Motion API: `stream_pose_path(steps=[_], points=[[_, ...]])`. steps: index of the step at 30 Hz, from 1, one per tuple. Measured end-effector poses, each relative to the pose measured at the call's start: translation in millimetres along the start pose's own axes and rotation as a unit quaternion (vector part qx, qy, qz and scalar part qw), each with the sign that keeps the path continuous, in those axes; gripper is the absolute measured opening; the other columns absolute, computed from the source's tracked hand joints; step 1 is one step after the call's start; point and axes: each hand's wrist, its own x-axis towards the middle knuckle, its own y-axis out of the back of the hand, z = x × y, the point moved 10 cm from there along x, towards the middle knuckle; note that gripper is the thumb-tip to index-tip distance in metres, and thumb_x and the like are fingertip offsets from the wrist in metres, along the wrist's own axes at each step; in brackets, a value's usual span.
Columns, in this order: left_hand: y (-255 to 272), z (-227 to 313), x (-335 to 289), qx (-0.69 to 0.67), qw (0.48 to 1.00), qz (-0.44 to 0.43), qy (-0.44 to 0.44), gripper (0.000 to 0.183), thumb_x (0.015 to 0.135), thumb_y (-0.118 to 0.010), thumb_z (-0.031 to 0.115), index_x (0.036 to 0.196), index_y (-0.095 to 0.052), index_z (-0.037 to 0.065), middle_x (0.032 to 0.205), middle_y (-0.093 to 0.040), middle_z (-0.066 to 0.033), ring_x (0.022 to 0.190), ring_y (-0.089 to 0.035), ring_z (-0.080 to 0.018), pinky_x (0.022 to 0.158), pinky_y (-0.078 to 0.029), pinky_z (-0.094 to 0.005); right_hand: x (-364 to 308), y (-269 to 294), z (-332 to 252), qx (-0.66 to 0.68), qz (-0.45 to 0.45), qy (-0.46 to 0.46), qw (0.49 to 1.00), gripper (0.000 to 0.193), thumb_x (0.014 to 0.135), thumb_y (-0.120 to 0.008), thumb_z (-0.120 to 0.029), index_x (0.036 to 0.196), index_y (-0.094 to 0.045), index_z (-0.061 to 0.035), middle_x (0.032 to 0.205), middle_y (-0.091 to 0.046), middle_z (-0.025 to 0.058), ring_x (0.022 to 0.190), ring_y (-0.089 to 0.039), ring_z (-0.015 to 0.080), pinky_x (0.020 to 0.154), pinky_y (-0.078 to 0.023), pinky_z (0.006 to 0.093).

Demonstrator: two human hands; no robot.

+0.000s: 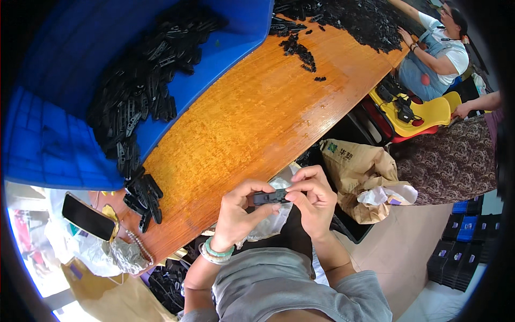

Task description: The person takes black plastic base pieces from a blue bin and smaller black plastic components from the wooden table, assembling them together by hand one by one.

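A small, oblong, glossy black plastic part (270, 197) is held up between two bare hands, above the person's lap and just off the near edge of the bench. Its long axis runs left to right, across the body, with the right end tipped slightly up. The left hand (236, 212) pinches the left end between thumb and curled fingers; the right hand (315, 203) pinches the right end between thumb and fingertips. Both touch it, so neither is nearer; whether it is one piece or two joined is too small to tell. Pale green and whitish bracelets (219, 251) circle the left wrist. Beyond the hands, the orange-brown wooden bench (230, 129) slants from lower left to upper right. At its left, a large blue plastic bin (53, 142) lies open toward the bench, with a heap of elongated black plastic parts (142, 86) spilling from its mouth. A black-screened phone (88, 217) sits near the bench's left end. Right of the hands stands a crumpled brown paper bag (357, 166). At the far end, a co-worker in a white top and blue overalls (429, 70) reaches toward a wide spread of small black pieces (357, 24).
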Motion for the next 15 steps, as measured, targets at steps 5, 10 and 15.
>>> stream_pose_path(steps=[5, 10, 15], points=[[6, -6, -4, -0.03, 0.999, 0.01, 0.041, 0.026, 0.077, -0.063, -0.009, 0.1, -0.052, -0.005, 0.09, -0.06, -0.0106, 0.076, -0.064, -0.0156, 0.067, -0.054, -0.0248, -2, -1, -2, -0.081, -0.005, 0.036, 0.996, 0.012, 0.069, -0.07, -0.002, 0.077, -0.063, 0.0025, 0.092, -0.052, 0.0092, 0.084, -0.048, 0.0164, 0.075, -0.038, 0.0263], [22, -6, -9, -0.017, 0.997, 0.074, 0.004, 0.021, 0.078, -0.062, -0.006, 0.097, -0.055, -0.002, 0.087, -0.061, -0.0079, 0.076, -0.061, -0.0119, 0.064, -0.052, -0.0231, 2, -19, 3, -0.121, -0.058, -0.01, 0.991, 0.024, 0.068, -0.072, -0.005, 0.09, -0.064, -0.0008, 0.094, -0.059, 0.0117, 0.083, -0.054, 0.0206, 0.074, -0.043, 0.0304], [28, -9, -17, 0.055, 0.995, 0.082, 0.03, 0.021, 0.078, -0.064, -0.001, 0.097, -0.058, -0.001, 0.087, -0.062, -0.007, 0.074, -0.061, -0.0095, 0.062, -0.051, -0.0224, -15, -23, 41, -0.065, -0.095, -0.139, 0.984, 0.022, 0.073, -0.068, -0.004, 0.093, -0.063, 0.0039, 0.079, -0.063, 0.0107, 0.066, -0.057, 0.0151, 0.061, -0.044, 0.025]])
